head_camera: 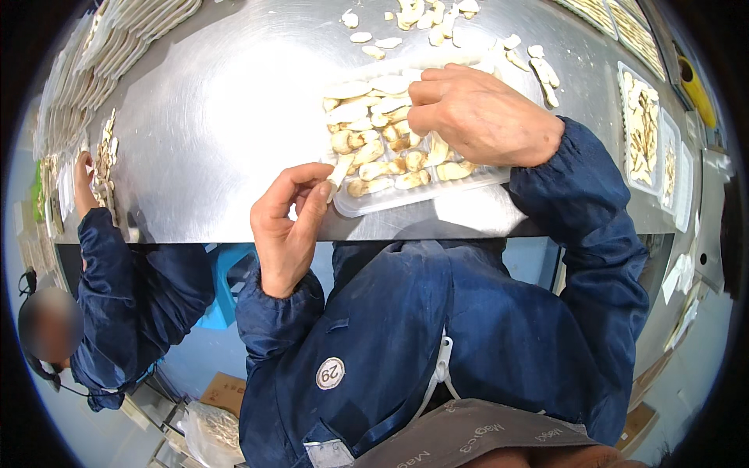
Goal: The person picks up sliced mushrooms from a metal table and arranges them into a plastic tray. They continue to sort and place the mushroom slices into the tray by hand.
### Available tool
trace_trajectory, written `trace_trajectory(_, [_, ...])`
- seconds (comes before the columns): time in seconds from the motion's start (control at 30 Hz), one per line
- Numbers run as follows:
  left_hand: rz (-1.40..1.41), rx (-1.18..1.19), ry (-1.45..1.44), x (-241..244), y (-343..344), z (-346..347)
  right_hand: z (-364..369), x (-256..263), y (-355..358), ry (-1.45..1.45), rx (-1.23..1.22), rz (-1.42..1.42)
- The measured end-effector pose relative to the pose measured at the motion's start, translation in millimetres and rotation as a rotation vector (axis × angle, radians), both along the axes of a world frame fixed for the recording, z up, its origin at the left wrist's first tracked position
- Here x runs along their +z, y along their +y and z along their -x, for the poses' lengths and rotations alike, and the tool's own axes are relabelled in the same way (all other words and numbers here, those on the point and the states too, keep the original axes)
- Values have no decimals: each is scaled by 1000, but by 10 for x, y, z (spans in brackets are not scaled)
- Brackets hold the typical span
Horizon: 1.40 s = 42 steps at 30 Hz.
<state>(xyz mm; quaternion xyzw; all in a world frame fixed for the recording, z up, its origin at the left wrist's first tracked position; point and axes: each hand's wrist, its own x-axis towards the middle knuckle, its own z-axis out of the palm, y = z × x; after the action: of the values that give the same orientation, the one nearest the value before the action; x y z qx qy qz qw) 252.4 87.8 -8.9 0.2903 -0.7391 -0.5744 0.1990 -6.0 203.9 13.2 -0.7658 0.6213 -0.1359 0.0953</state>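
A clear plastic tray (366, 206) lies on the steel table in front of me, with rows of pale and browned mushroom pieces (380, 169) in its compartments. My left hand (292, 219) pinches one pale mushroom piece (340, 173) between thumb and fingers over the tray's near left corner. My right hand (483, 117) reaches over the tray's right half, palm down with fingers bent; its fingertips and whatever they touch are hidden. Loose mushroom pieces (433, 17) lie on the table beyond the tray, and several more (545, 73) to its right.
Stacked clear trays (88, 70) stand at the far left. A co-worker's hand (85, 175) is beside a pile of pieces (106, 158) there. On the right are filled trays (641, 128). The steel table's (205, 199) near edge runs before my body.
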Motion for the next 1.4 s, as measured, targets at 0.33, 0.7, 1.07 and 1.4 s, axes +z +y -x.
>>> trace_trajectory(0.33, [58, -6, 9, -32, 1, 25, 78, -139, 243, -120, -201, 234])
trace_trajectory(0.7, [256, -114, -174, 89, -67, 114, -102, -8, 580, -88, -324, 381])
trace_trajectory(1.07, [406, -611, -321, 294, -215, 318, -126, -133, 727, -75, -370, 363])
trace_trajectory(1.4, [507, -576, -303, 172, -159, 356, -44, -35, 743, -63, -425, 363])
